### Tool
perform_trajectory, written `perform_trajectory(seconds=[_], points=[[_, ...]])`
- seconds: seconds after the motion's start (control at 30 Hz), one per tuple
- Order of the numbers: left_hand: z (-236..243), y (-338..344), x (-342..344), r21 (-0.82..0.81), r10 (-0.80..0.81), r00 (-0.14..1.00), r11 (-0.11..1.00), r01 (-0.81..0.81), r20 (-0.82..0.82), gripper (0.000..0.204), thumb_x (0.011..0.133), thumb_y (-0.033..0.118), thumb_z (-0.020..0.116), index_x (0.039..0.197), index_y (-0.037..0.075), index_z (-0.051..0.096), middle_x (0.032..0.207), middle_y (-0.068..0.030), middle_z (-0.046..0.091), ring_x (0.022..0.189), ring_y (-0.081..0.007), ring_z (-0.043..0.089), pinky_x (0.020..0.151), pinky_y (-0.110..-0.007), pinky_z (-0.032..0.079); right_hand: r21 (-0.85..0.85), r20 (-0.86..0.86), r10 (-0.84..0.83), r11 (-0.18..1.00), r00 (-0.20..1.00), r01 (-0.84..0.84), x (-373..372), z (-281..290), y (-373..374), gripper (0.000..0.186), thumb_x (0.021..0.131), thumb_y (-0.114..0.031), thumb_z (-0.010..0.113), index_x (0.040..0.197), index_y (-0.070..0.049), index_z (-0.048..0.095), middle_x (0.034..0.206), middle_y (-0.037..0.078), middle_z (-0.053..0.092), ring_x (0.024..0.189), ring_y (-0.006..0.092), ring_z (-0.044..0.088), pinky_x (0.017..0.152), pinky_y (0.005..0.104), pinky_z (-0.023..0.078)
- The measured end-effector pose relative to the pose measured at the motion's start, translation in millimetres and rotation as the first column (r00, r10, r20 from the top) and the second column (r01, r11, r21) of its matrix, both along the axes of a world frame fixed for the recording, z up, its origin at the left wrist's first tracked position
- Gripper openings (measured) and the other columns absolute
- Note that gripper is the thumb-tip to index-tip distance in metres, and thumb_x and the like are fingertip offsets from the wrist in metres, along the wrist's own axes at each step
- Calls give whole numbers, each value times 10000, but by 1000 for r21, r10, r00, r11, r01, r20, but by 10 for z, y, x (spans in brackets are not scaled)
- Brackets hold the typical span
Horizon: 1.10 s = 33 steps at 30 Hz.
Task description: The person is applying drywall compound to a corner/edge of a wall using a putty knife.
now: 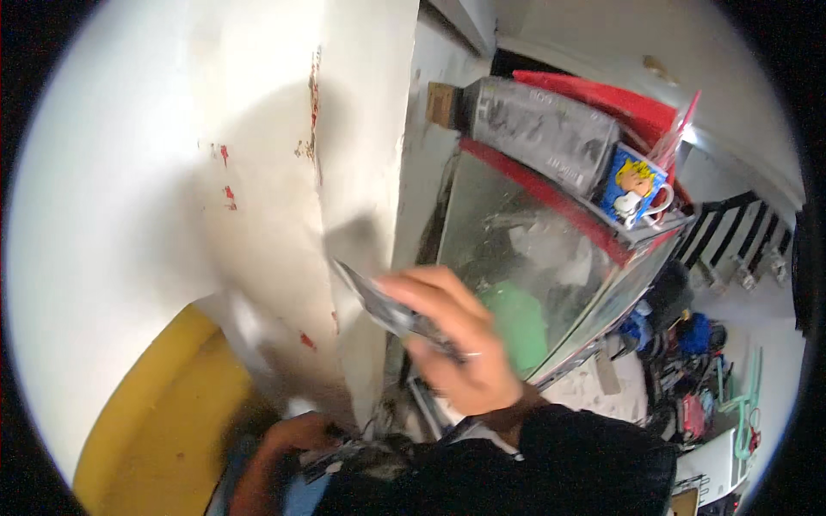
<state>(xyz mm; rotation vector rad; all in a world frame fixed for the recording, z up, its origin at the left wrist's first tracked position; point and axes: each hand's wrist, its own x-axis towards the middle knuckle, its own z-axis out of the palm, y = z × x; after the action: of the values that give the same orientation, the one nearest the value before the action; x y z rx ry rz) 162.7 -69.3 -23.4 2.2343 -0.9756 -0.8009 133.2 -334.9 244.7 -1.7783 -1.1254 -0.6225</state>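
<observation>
My right hand (460, 331) reaches up from the lower right, its fingers closed round a scraper (379, 301) with a flat, shiny metal blade. The blade's edge points at the corner of the white wall (267, 103) and lies close to it; I cannot tell whether it touches. Chipped patches on this wall show red and brown beneath the white. Low down, my left hand (303, 430) is near my body, blurred and partly dark. Its fingers are not clear enough to show whether they hold anything.
A yellow curved surface (163, 404) stands at the lower left. Right of my hand is a glass-sided cabinet (508, 224) with a red edge, topped by a grey box (542, 129) and a blue cartoon mug (632, 185). Clutter (693, 378) lies farther right.
</observation>
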Motion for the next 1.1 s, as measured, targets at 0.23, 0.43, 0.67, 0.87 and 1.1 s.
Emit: perform_trajectory(seconds=[0.23, 0.43, 0.67, 0.87, 1.1], points=[[226, 70, 26, 50, 183, 970, 983, -177, -161, 485, 806, 301, 639, 1151, -15, 510, 1129, -184, 564, 1039, -268, 530, 892, -359, 412, 154, -835, 140, 988, 532, -18, 485, -1119, -1017, 478, 722, -24, 568, 1197, -19, 513, 1140, 117, 555, 1037, 206, 527, 941, 299, 374], [446, 226, -24, 117, 450, 819, 891, -438, -357, 491, 780, 298, 675, 1127, -13, 522, 1012, -128, 588, 968, -194, 530, 820, -318, 435, 519, -847, 500, 852, 184, 73, 627, -1885, -1067, 489, 679, 33, 566, 1164, -24, 533, 1060, 127, 602, 991, 235, 570, 868, 361, 468], [191, -256, -985, -564, 651, 478, 91, -821, -590, 347, 738, 115, 668, 1046, -3, 560, 856, -35, 600, 760, -130, 554, 680, -262, 444, 832, -425, 849, 503, -315, 233, 805, -1627, -648, 427, 768, 11, 467, 1196, 9, 473, 1096, 125, 571, 974, 287, 579, 889, 451, 452], [383, -1483, -1110, -329, 482, -63, -683, -652, -874, 360, 802, 120, 585, 1136, 8, 513, 1023, -94, 595, 906, -211, 581, 805, -342, 466, 830, -511, 835, 541, -206, 136, 896, -2191, -626, 519, 796, -33, 578, 1284, -85, 411, 1208, 117, 502, 1060, 248, 526, 936, 406, 420], [603, -1784, -1284, -428, 469, -37, -833, -350, -883, 326, 796, 45, 557, 1114, 5, 495, 1007, -88, 588, 910, -204, 580, 825, -332, 461, 412, -700, 445, 890, 558, -193, 872, -2206, -460, 317, 773, 21, 596, 1089, -2, 577, 1044, 197, 570, 982, 297, 556, 889, 376, 412]])
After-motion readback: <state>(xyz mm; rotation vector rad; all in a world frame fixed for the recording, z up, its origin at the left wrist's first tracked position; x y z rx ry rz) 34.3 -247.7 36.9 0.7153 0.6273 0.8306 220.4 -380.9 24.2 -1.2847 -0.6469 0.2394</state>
